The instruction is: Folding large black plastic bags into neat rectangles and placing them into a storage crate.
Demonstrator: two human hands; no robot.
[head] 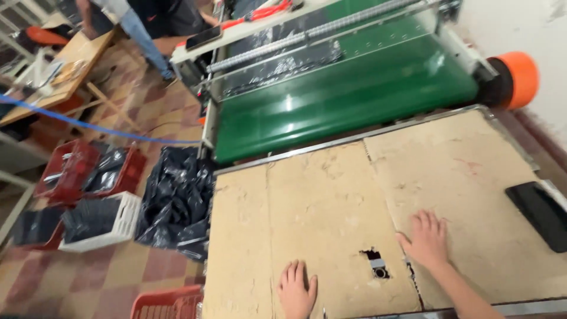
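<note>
Far left, at nine o'clock: red crates [71, 171] on the tiled floor [88, 277], stuffed with dark flat items. Just beside them, a white crate [115, 227] packed with the same dark stock. Above, at ten o'clock, a wooden bench [65, 71] with a blue hose [77, 123] running across in front. Another person's legs [142, 35] up at eleven o'clock, well apart from the action. Down at seven o'clock, the rim of an orange basket [168, 302].

Moving in: crumpled black plastic bag [177, 201] slumped against the left edge of the surface [331, 195], a worn cardboard-covered top with seams and scuffs.

Left hand [296, 290] at six o'clock, flat on the cardboard, fingers spread, palm down, grip open and holding nothing. Just right of it, a small ragged hole [375, 263] in the cardboard, metal fitting showing through, lying between the two hands.

Right hand [426, 239] at five o'clock, also pressed flat, fingers fanned toward twelve, grip open, nothing in it, resting just beside a seam in the board.

Up at twelve o'clock, green conveyor belt [348, 97] with black plastic film [277, 62] beneath a metal rod. Orange roller end [520, 80] at two o'clock. Black flat pad [540, 212] at three o'clock, on the right edge, apart from the right hand.
</note>
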